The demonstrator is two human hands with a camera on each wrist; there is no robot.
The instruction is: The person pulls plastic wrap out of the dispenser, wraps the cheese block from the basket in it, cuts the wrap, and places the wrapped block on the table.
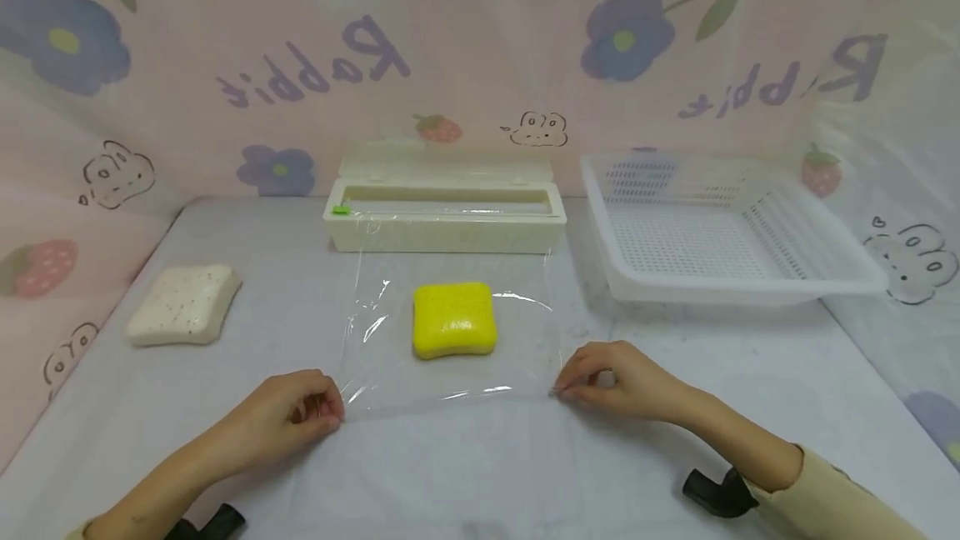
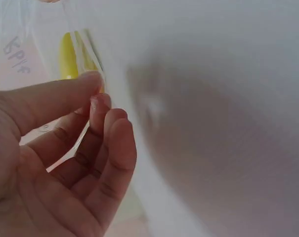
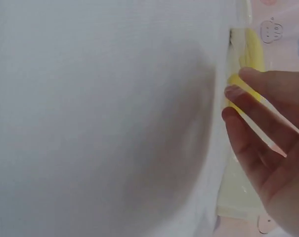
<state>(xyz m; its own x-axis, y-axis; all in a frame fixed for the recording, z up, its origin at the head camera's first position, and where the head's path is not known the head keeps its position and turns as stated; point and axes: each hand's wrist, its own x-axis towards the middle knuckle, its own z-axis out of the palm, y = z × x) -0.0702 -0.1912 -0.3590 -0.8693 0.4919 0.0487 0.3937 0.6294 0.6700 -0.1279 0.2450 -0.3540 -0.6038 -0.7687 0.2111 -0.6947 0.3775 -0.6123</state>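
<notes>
A sheet of clear plastic wrap runs from a cream dispenser box toward the front. My left hand pinches the sheet's front left corner between thumb and fingers. At the front right corner, the thumb and fingertips of my right hand pinch the film too. Between the hands and the box, a yellow rounded square block shows within the sheet's outline. Both wrist views catch it through the film, past the left fingers and the right fingers.
A white speckled block lies at the left of the white-covered table. At the back right stands a white perforated plastic basket. The dispenser's lid is raised, and a small green slider sits on its left edge. Printed cloth hangs behind.
</notes>
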